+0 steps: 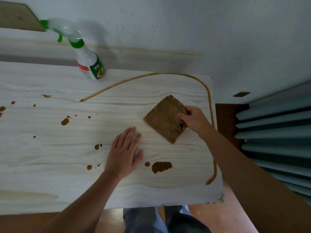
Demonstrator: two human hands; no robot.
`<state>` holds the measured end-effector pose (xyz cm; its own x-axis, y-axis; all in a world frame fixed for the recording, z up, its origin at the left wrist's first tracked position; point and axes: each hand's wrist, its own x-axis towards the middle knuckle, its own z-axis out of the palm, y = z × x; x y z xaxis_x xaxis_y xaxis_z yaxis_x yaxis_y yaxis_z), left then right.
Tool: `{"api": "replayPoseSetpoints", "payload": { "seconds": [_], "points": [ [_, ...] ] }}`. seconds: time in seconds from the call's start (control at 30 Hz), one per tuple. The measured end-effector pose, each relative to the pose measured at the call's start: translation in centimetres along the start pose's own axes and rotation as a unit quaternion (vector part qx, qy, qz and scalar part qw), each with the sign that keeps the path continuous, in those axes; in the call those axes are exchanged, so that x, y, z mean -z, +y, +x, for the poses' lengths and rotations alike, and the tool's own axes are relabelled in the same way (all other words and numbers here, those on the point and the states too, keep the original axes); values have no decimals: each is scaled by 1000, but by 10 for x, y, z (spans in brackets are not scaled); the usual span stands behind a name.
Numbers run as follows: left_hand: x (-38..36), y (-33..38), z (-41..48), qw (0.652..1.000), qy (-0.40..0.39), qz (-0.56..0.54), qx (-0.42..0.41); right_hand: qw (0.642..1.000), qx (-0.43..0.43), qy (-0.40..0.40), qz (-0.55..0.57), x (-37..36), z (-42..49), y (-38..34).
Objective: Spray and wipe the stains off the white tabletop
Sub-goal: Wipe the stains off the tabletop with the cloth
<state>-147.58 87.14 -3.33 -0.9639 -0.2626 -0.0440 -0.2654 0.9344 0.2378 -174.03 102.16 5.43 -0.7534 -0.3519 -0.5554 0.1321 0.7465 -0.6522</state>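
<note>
The right hand (193, 119) pinches the right corner of a brown cloth (164, 119) that lies flat on the right part of the white tabletop (50, 157), while the left hand (124, 152) rests flat and open-fingered on the bare top just left of and nearer than the cloth, grasping nothing. Brown stains dot the surface, the largest blot (161, 166) near the left hand, and a long brown line (207, 91) curves along the far and right edges. A spray bottle (87, 59) with a green trigger stands at the far edge, well apart from both hands.
</note>
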Motion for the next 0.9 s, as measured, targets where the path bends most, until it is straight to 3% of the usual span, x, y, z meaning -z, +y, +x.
{"api": "replayPoseSetpoints", "payload": {
  "seconds": [0.17, 0.3, 0.37, 0.53, 0.73, 0.9],
  "points": [
    [1, 1, 0, 1000, 0, -7, 1, 998, 44, 42, 13, 26, -27, -22],
    [1, 0, 0, 1000, -8, -10, 4, 970, 193, 99, -112, 43, -50, -29],
    [1, 0, -1, 1000, -10, -10, 5, 959, 226, 81, -148, 37, -57, -25],
    [3, 1, 1, 1000, -6, -4, 4, 953, 197, -44, -224, -7, -67, 11],
    [2, 0, 0, 1000, -4, 1, 1, 940, 229, 36, -252, -36, -54, 45],
    [-1, -1, 0, 1000, -3, 1, 1, 898, 249, 14, -364, -56, -26, 61]
  ]
}}
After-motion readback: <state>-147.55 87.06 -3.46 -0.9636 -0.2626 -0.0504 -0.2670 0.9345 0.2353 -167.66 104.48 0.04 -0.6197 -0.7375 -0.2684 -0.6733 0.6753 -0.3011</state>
